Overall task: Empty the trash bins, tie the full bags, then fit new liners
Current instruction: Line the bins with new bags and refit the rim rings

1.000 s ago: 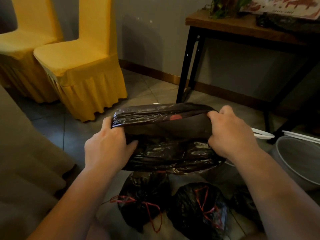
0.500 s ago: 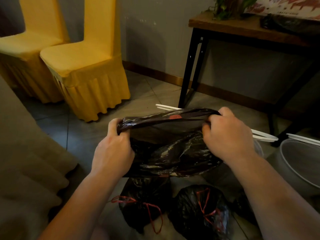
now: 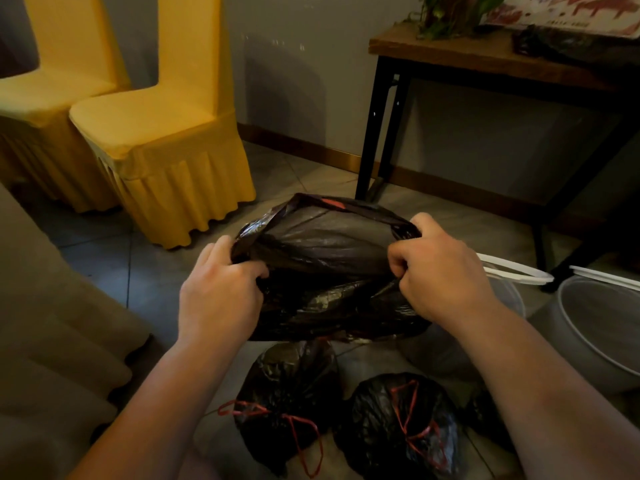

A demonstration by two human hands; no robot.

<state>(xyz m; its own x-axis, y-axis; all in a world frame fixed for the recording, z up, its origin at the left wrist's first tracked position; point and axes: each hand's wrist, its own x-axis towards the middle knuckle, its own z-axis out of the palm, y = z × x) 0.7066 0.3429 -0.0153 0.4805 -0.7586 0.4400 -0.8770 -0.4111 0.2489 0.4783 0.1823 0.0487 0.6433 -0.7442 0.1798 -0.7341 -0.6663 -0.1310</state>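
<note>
Black, thin and glossy, the plastic liner [image 3: 325, 271] crinkles between two bare hands, its mouth stretched into a wide slack oval with a dab of red drawstring showing at the far hem; it hangs in the air above the tiled floor [image 3: 298, 174]. What lies inside it I cannot tell, since the opening shows only dark film. Below it on the tiles sit two knotted full bags, one on the left [image 3: 287, 403] and one on the right [image 3: 401, 427], both lumpy and rounded, each cinched with thin red cord. To the right stand two pale, translucent round bins, the nearer one [image 3: 502, 299] partly hidden behind the forearm, the other [image 3: 602, 327] cut by the frame edge, and both look bare inside. The left hand [image 3: 221, 296] has its grip closed on the liner's left rim, fingers curled over the gathered edge, knuckles up. The right hand [image 3: 446, 271] is likewise clenched on the right rim, thumb tucked under. Beyond them are two chairs in pleated yellow covers [image 3: 166, 143] and a wooden bench [image 3: 485, 60] on black metal legs against the grey wall.
</note>
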